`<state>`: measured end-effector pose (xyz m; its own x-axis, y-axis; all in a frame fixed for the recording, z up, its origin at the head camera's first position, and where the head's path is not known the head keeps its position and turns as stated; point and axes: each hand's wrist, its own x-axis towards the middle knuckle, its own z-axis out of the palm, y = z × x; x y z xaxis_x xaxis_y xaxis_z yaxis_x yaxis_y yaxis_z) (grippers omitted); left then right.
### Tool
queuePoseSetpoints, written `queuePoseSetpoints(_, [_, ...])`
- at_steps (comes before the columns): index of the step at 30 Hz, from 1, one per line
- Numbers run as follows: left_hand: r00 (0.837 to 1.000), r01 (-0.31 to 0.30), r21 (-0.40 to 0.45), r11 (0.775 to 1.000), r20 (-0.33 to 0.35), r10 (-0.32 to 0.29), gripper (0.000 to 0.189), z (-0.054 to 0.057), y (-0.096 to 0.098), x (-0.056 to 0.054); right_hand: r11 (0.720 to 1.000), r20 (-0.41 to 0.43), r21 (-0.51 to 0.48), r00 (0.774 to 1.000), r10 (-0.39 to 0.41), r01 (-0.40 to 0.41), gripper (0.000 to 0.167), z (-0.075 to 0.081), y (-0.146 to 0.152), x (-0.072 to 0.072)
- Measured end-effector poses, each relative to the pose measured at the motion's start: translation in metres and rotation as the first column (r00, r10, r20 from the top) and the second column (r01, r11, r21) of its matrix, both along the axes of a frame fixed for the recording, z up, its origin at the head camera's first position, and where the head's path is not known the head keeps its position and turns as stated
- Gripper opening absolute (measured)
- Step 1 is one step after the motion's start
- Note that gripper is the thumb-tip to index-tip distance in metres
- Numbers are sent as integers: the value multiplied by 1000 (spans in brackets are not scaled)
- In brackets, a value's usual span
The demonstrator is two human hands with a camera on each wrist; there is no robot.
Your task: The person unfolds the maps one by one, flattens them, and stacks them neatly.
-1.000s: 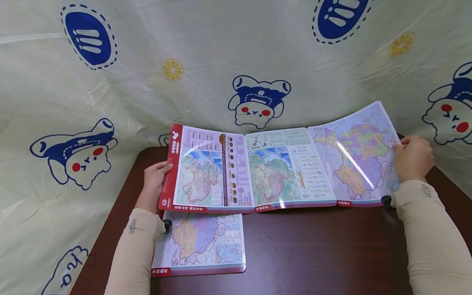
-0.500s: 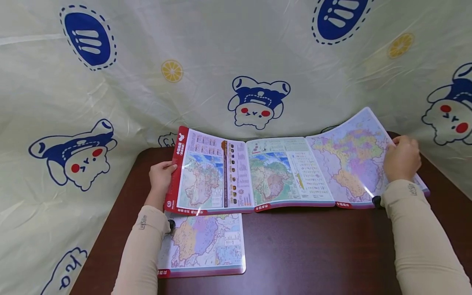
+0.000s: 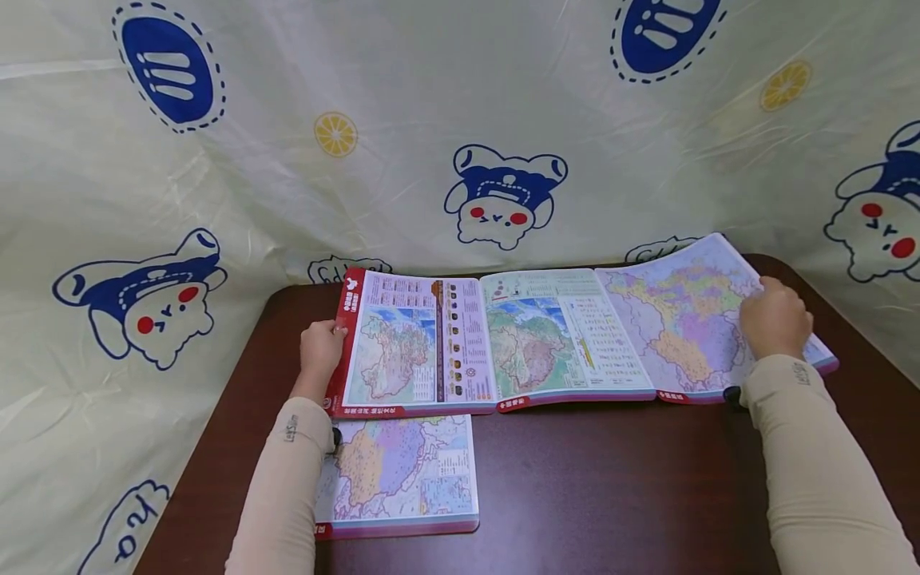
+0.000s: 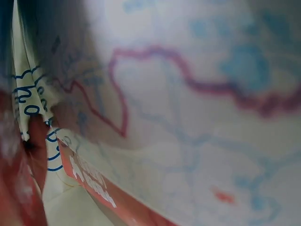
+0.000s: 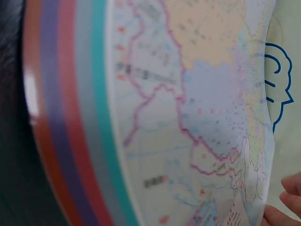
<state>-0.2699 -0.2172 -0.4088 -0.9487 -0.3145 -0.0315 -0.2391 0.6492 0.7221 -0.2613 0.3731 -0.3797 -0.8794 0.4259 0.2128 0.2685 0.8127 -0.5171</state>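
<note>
A folding map (image 3: 528, 343) of glossy panels, with a red strip down its left side, lies spread across the table. At that strip my left hand (image 3: 319, 351) pinches the edge; the hand shows blurred at the left of its wrist view. My right hand (image 3: 776, 319) pinches the right edge of a colourful map panel (image 3: 683, 319), whose far corner curves upward. In the right wrist view two fingertips (image 5: 277, 219) show at the panel's edge. Part of another panel (image 3: 822, 351) sticks out beyond the right hand.
A second folded map (image 3: 402, 479) lies on the dark wooden table (image 3: 611, 487), partly under the spread map's left part and the left sleeve. Behind the table hangs a pale curtain (image 3: 402, 200) printed with cartoon figures.
The spread map has come down flatter, both its ends lower than before. The left hand has moved a little right; the right hand has moved left, and the extra panel at right came into view.
</note>
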Motion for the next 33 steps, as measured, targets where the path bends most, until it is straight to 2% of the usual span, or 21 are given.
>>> queuePoseSetpoints(4, [996, 13, -49, 999, 86, -9, 39, 2, 0, 1, 1000, 17, 15, 999, 27, -27, 46, -4, 1, -1])
queuePoseSetpoints(8, [991, 31, -70, 997, 129, -22, 41, 4, 0, 2, 995, -1, 46, 996, 88, -88, 49, -4, -4, -4])
queuePoseSetpoints(12, [991, 61, -73, 996, 126, -51, 49, 6, -1, 5, 981, -40, 54, 981, 187, -185, 50, 1, -20, -7])
queuePoseSetpoints(19, [983, 165, -81, 983, 91, -158, 52, 16, 8, 11, 929, -89, 107, 928, 363, -353, 52, 11, -57, -5])
queuePoseSetpoints(23, [968, 250, -178, 952, 82, -238, 58, 20, 17, 15, 884, -60, 147, 888, 457, -444, 56, 9, -77, 1])
queuePoseSetpoints(27, [946, 324, -251, 912, 76, -315, 61, 21, 26, 23, 822, -14, 195, 836, 548, -535, 60, 6, -97, 11])
queuePoseSetpoints(31, [916, 400, -294, 868, 101, -388, 63, 21, 35, 32, 759, 24, 242, 786, 618, -604, 62, 4, -114, 22])
queuePoseSetpoints(33, [894, 445, -327, 834, 108, -435, 64, 21, 39, 37, 727, 51, 258, 761, 647, -636, 63, 2, -122, 27])
